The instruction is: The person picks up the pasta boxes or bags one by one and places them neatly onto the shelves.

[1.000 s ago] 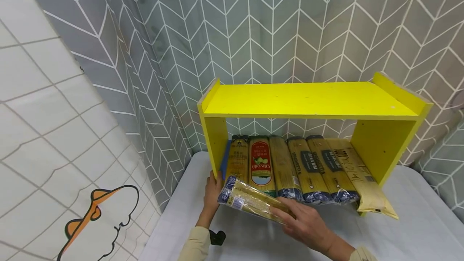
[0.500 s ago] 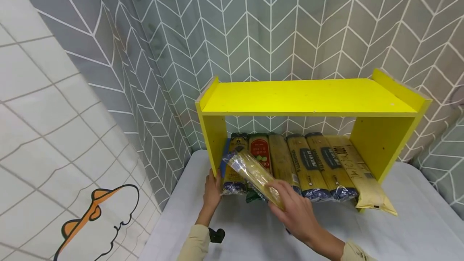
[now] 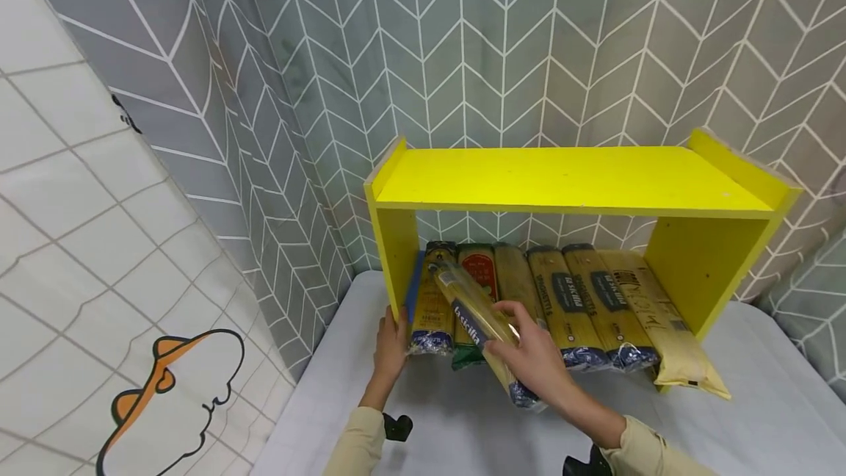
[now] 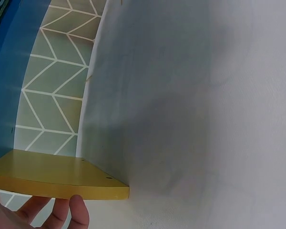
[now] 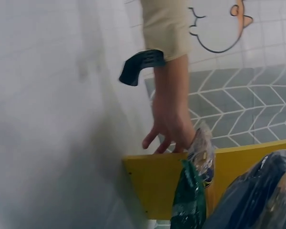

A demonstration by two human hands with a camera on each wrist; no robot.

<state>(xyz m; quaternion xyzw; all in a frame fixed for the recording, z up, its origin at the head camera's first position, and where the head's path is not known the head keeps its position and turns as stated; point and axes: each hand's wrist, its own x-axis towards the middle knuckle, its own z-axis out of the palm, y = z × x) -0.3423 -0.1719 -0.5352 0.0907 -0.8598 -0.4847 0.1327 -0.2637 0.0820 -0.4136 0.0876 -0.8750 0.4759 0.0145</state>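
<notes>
My right hand grips a pack of spaghetti near its lower end. The clear-wrapped pack has a dark blue label and tilts with its far end to the left. It overlaps the row of pasta packs in the shelf in the head view. My left hand holds the front edge of the left side panel of a yellow shelf; the left wrist view shows its fingers along the panel's outer face. The right wrist view shows the blue end of the held pack, with my right hand hidden.
Several pasta packs line the lower bay, among them a red-labelled one, blue-labelled spaghetti and a pale bag that sticks out at the right front. White cloth covers the table. A patterned curtain hangs behind.
My right hand has turned the spaghetti pack from nearly crosswise to pointing into the shelf, and its blue label now shows. My left hand has stayed on the side panel.
</notes>
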